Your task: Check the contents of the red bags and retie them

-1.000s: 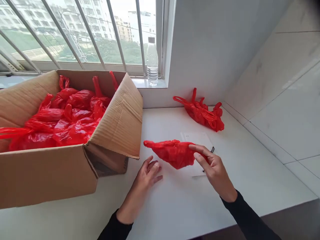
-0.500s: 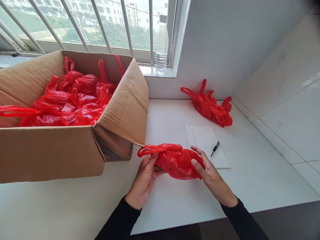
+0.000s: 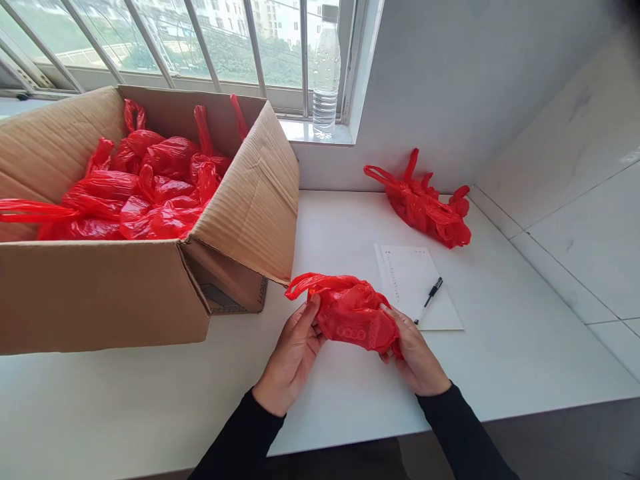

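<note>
Between my hands, over the white table, is a red plastic bag [image 3: 353,313] with something inside it. A row of pale rounded marks shows faintly through the film, but I cannot make out the contents. My left hand [image 3: 295,343] grips the bag's left end, thumb on top. On the right end, my right hand [image 3: 410,347] is closed round the plastic, its fingertips partly hidden. The bag's looped handles stick out to the left, close to the corner of a cardboard box [image 3: 100,293]. Several filled red bags [image 3: 145,180] with knotted tops lie in that open box.
Another bunched red bag [image 3: 425,210] lies by the wall at the back right. A paper pad [image 3: 407,277] with a black pen [image 3: 429,300] on it is right of my hands. On the windowsill stands a clear bottle [image 3: 326,80]. The box's flap [image 3: 255,200] juts over the table.
My right hand has moved inward and closed on the bag's right end. The bag is turned and drawn tighter, so a patterned shape shows through. The view has shifted slightly.
</note>
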### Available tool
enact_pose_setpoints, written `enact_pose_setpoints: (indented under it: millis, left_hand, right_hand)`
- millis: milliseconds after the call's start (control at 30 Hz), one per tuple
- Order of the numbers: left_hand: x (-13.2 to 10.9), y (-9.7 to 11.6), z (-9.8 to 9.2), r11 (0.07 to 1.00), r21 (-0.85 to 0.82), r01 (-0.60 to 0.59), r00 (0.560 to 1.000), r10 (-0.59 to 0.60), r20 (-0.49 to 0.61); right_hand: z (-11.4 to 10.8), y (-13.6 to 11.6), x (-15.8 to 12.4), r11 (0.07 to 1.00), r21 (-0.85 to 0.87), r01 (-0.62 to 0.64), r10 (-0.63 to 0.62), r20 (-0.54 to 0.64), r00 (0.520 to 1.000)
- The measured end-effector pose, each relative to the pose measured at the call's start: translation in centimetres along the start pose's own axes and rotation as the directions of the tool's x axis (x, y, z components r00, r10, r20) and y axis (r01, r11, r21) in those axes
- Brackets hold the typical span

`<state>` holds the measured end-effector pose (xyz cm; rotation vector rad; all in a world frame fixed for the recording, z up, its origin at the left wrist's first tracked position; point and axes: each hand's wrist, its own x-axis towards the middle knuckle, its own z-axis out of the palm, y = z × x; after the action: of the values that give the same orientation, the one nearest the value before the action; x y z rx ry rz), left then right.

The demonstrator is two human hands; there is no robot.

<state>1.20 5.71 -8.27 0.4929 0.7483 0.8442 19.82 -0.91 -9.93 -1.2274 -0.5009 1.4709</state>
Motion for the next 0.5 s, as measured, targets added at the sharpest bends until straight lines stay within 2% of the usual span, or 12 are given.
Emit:
enact_pose_setpoints:
  millis: [167,300,500]
  left_hand:
    - [-0.8,-0.4,0.8,1.0,-0.029,0.01,0.996,-0.007,0.09]
    - [-0.4,-0.7,0.5,0.999,0.0,-0.045,0.998,0.045,0.041]
    - [-0.1,-1.3,0.6,0.998,0.016,-0.068,0.997,0.067,0.041]
  right_hand:
    - [-0.2,0.5,0.2,0.998,0.05,0.031,-0.03,-0.029,0.999]
    - [-0.6,0.8,0.4,0.998,0.052,0.033,-0.031,-0.04,0.999]
    - [-0.3,0.8,0.2,0.998,0.049,0.046,-0.044,-0.042,0.998]
